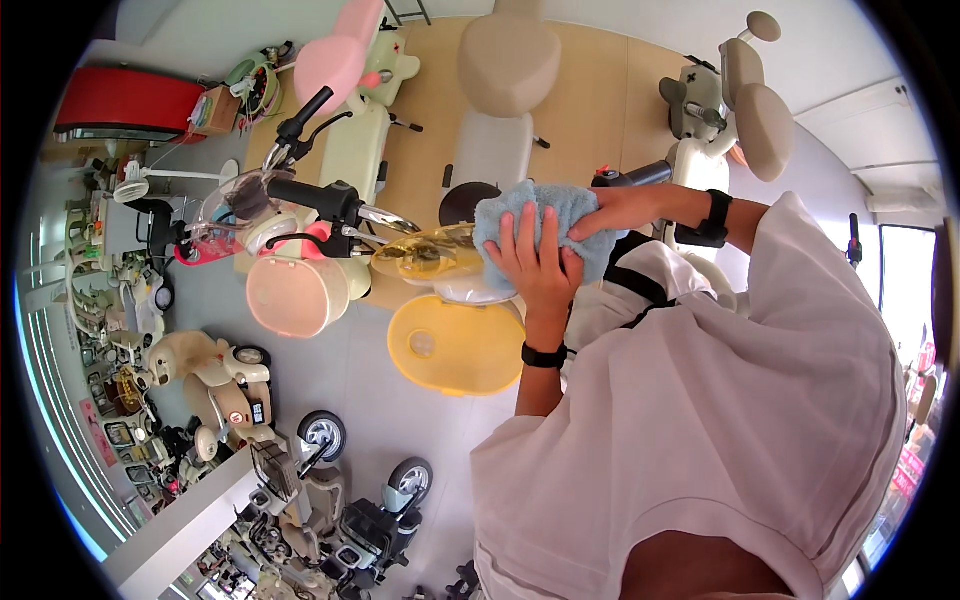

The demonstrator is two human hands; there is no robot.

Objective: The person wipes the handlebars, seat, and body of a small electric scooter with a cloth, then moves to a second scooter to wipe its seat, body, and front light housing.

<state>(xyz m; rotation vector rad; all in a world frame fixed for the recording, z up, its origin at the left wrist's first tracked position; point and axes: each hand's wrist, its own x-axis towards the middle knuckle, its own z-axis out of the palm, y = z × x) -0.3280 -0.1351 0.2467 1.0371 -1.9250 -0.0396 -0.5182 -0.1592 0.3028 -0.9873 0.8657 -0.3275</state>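
Note:
A bunched light-blue cloth [495,222] is between my two hands, above the front of an electric scooter. My left hand [540,258] lies across its near side with fingers stretched over the fabric and the thumb apart. From the right, my right hand [622,208] grips the cloth's other edge, thumb on top. Just left of the cloth is a see-through amber windshield [425,252], and a yellow oval basket [455,345] hangs below it. A black handlebar grip [648,175] sticks out behind my right hand. The cloth hides part of the scooter's front.
At the left stands another scooter with black handlebars [310,195] and a pale pink basket [298,297]. Scooters with pink, beige and grey seats [510,65] line the far side. More scooters [215,385] stand at the lower left, near a white beam [185,520].

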